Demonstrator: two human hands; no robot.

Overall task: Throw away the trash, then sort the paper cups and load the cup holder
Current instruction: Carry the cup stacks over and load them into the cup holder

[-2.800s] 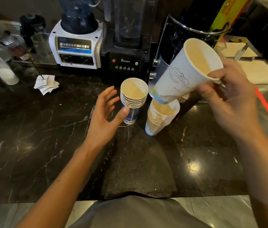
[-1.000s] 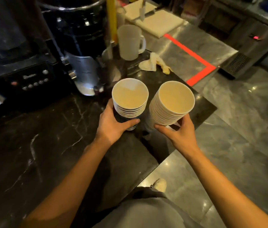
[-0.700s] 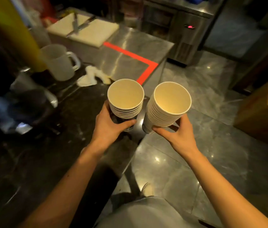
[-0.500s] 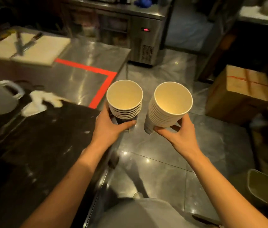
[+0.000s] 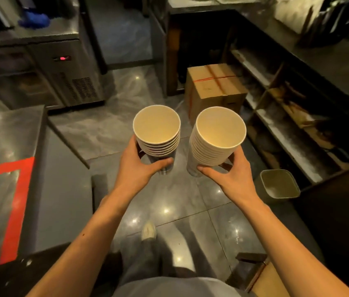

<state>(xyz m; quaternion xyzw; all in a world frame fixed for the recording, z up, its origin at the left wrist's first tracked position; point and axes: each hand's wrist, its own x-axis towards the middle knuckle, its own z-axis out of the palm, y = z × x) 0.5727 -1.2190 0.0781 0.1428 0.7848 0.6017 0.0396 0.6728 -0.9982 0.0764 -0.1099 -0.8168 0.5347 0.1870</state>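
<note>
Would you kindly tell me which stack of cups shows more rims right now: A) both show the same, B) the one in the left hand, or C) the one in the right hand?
C: the right hand holds the right stack, with clearly more rims than the left stack in the left hand.
</note>
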